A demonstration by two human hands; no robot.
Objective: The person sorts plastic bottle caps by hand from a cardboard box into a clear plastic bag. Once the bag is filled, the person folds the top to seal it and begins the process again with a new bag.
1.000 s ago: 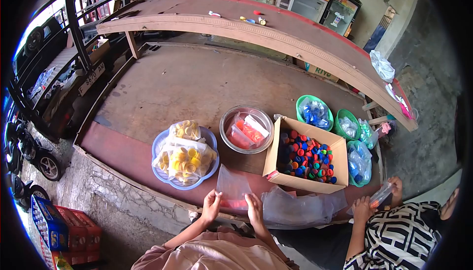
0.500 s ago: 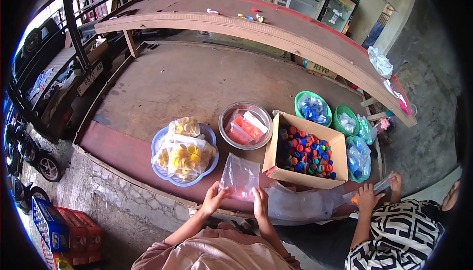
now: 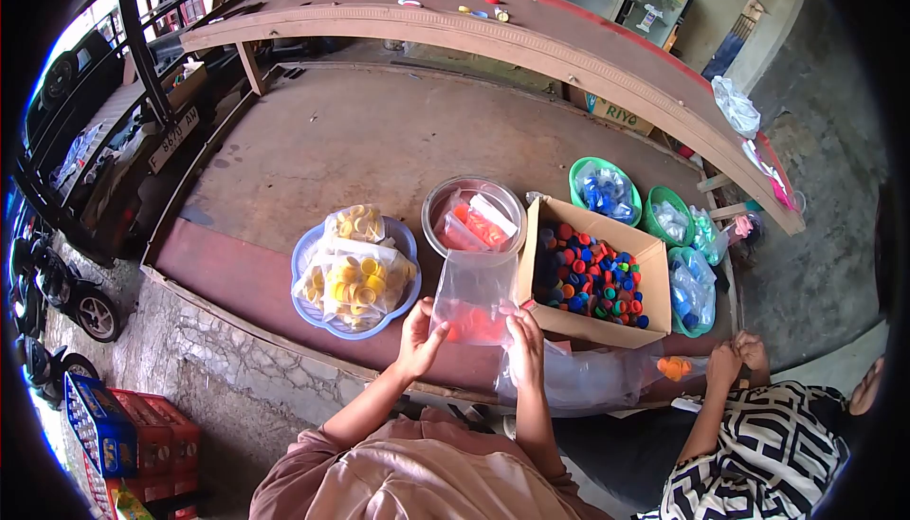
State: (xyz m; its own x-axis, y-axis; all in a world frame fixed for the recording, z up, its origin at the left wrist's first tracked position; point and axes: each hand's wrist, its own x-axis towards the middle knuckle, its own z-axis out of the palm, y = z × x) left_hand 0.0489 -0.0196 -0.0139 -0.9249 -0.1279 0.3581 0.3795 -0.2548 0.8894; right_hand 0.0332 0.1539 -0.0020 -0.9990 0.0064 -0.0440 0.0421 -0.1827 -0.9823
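The clear plastic bag is in front of you, up over the near edge of the table, with red pieces gathered in the end closest to you. Your left hand is clamped on its left side, and your right hand is clamped on the opposite side, low down, thumb and fingers pinching the film. The step in hand looks like settling and straightening the filled bag between both grips; you cannot tell from here whether its far end is open or sealed. From this hold, the next move calls for even tension on both sides and the red end kept low, so that nothing slides towards the far end. It also calls for care around the metal bowl, which the far end overlaps in view. Left of the bag is the blue basket, right of it the cardboard box. Loose clear film lies along the near edge beside your right hand, so avoid catching it. Further right, a co-worker's hands are near an orange bundle.
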